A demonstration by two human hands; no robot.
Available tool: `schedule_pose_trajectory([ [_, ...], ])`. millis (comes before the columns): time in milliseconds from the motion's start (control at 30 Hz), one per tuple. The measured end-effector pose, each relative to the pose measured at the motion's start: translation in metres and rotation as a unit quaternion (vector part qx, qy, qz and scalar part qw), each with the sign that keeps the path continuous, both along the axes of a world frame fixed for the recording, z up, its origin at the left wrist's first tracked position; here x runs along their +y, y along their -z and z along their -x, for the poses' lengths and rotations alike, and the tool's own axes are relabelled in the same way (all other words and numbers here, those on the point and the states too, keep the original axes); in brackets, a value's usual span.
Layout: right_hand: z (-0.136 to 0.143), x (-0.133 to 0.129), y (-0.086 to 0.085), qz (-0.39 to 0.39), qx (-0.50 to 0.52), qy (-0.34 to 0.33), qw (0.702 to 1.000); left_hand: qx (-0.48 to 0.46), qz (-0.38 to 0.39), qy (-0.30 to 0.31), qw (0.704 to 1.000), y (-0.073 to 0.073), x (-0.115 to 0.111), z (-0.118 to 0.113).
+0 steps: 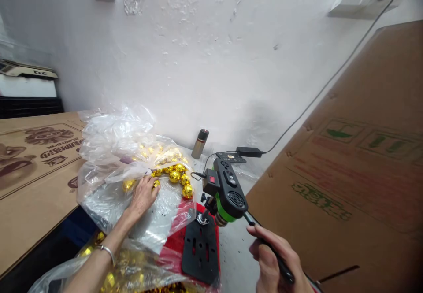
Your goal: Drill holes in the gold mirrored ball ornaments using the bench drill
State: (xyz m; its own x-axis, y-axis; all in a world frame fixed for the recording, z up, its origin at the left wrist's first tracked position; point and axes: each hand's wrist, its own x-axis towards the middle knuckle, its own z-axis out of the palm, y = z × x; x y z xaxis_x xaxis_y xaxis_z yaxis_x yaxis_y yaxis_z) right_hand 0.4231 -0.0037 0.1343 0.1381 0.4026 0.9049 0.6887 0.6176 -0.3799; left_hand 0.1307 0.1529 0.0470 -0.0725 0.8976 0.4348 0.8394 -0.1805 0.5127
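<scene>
My left hand (144, 196) reaches over an open clear plastic bag (109, 183). A small shiny gold faceted ball (156, 183) sits between its thumb and fingers. More gold balls (175, 176) lie loose in the bag just beyond the fingertips. My right hand (280, 262) is closed round a black handle (271, 251), which runs up to the head of a black and green machine (230, 191). A red switch shows on the machine's side box. Under the head is a black slotted base plate (201, 251) on a red surface.
Another plastic bag of gold balls (125, 268) lies at the lower left. Cardboard boxes stand left (39, 161) and right (350, 161). A bottle with a dark cap (200, 144) and a power adapter (249, 152) with a cord rest by the white wall.
</scene>
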Motion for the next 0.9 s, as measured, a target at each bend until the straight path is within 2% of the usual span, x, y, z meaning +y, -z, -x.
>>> schedule_pose_trajectory([
  [267,-0.010,-0.002,-0.003,0.002,-0.067,0.014,0.998,0.085,0.135,0.023,0.987,-0.008,0.014,-0.010],
  [533,-0.007,-0.003,-0.004,0.008,-0.054,0.012,0.998,0.057,0.176,0.014,0.983,-0.004,0.007,-0.018],
  [733,-0.009,-0.003,-0.004,0.011,-0.056,0.011,0.998,-0.064,0.161,0.004,0.985,-0.003,0.001,-0.021],
  [800,-0.008,-0.002,-0.004,0.012,-0.048,0.011,0.999,-0.148,0.143,0.001,0.979,-0.003,-0.001,-0.022],
  [867,-0.006,-0.002,-0.005,0.011,-0.039,0.012,0.999,-0.295,0.120,0.008,0.948,-0.002,-0.003,-0.023],
  [900,-0.006,-0.002,-0.005,0.010,-0.037,0.012,0.999,-0.372,0.109,0.012,0.922,-0.002,-0.005,-0.024],
])
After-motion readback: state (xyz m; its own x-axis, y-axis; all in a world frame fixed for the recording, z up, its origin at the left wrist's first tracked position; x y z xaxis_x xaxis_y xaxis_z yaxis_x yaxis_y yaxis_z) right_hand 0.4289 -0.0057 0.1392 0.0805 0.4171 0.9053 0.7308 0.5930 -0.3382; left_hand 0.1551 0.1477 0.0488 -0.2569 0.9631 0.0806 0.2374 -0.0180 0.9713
